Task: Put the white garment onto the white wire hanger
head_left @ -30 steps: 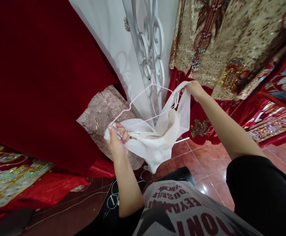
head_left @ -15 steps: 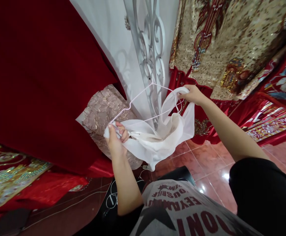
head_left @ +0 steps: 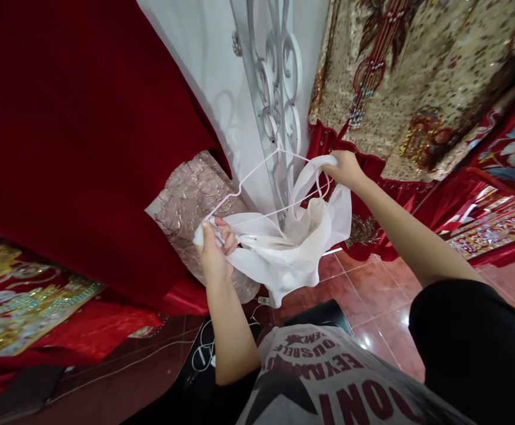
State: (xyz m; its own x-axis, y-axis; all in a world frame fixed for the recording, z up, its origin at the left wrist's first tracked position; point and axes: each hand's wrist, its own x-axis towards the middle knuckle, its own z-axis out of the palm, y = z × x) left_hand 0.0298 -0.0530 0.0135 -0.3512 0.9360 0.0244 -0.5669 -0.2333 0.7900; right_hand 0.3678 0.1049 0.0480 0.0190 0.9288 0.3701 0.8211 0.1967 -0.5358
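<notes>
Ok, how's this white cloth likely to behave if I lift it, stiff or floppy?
Probably floppy: the white cloth sags in loose folds between the left hand and right hand. Likely light too, since it looks thin and slightly see-through.

Sheer white garment, thin, crumpled, held spread by both sides; middle sags in soft folds, opening gapes upward, lowest fold drooping to blunt point. Hanger, thin, pale pink, triangular, tilted, hook up; kink in one arm, that arm's end meeting bunched cloth; lower bar crosses above sagging folds.
</notes>
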